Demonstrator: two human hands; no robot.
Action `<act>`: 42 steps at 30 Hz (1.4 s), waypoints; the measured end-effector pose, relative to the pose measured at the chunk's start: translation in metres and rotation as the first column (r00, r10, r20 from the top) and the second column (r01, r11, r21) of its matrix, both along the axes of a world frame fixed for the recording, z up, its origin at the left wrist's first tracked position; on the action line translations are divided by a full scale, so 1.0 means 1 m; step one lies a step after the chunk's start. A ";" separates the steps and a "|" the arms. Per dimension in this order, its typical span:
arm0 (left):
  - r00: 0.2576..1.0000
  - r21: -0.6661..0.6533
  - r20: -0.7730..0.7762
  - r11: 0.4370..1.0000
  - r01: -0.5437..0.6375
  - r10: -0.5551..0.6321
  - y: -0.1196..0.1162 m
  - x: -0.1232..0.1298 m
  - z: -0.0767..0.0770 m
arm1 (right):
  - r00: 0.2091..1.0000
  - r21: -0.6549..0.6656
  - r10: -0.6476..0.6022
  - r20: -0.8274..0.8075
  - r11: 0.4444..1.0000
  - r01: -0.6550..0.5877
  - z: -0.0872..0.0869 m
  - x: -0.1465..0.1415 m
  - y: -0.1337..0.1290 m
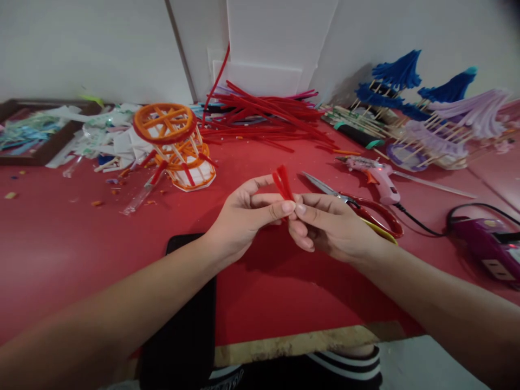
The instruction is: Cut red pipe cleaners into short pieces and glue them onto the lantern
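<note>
Both hands meet over the counter [260, 311], at the red strip [283, 183], a fuzzy piece that stands between them as a narrow V. Its long axis runs nearly upright, the loose upper ends leaning slightly to the left and away from the person. The pinched lower end sits right where the two thumbs come together.

The left hand [239, 219] is closed in a pinch on that lower end, thumb in front, with its index finger reaching up behind the strip's left side. The right hand [339, 225] comes in from the right, its thumb and index fingertips closed at the same end, just beside the left thumb. Its remaining fingers curl loosely below. Neither hand is clearly nearer, though the upper ends lean to the left hand's side.

The scissors [339, 195] lie just beyond the right hand, the glue gun [379, 176] farther right. The orange frame [168, 116] stands well apart, ahead and to the left.
</note>
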State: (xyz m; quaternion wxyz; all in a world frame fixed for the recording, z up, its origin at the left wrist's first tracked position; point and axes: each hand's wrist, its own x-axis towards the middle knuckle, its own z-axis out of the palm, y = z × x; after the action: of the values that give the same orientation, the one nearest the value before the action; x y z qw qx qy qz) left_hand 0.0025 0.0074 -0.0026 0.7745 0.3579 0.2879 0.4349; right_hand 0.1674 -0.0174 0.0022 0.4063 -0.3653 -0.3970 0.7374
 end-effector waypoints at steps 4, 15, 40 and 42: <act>0.998 -0.034 -0.048 0.999 -0.029 0.028 -0.001 0.000 0.001 | 0.937 0.213 0.060 0.344 0.967 -0.140 0.003 0.016 0.008; 0.951 -0.112 -0.043 0.945 -0.308 0.305 0.005 0.001 -0.001 | 0.220 0.608 -0.629 0.745 0.505 -0.613 -0.009 0.054 0.036; 0.992 0.079 -0.107 0.995 -0.059 0.067 0.001 -0.001 -0.003 | 0.826 0.458 -0.256 0.502 0.889 -0.003 -0.002 0.016 0.007; 0.993 0.096 -0.097 0.994 -0.051 0.060 0.001 -0.001 -0.002 | 0.841 0.419 -0.241 0.484 0.908 0.019 -0.001 0.016 0.007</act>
State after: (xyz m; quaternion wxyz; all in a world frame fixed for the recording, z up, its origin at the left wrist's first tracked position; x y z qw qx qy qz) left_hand 0.0015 0.0082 -0.0049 0.7291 0.4069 0.3153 0.4510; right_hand 0.1839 -0.0102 0.0007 0.3978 -0.4891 -0.6078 0.4827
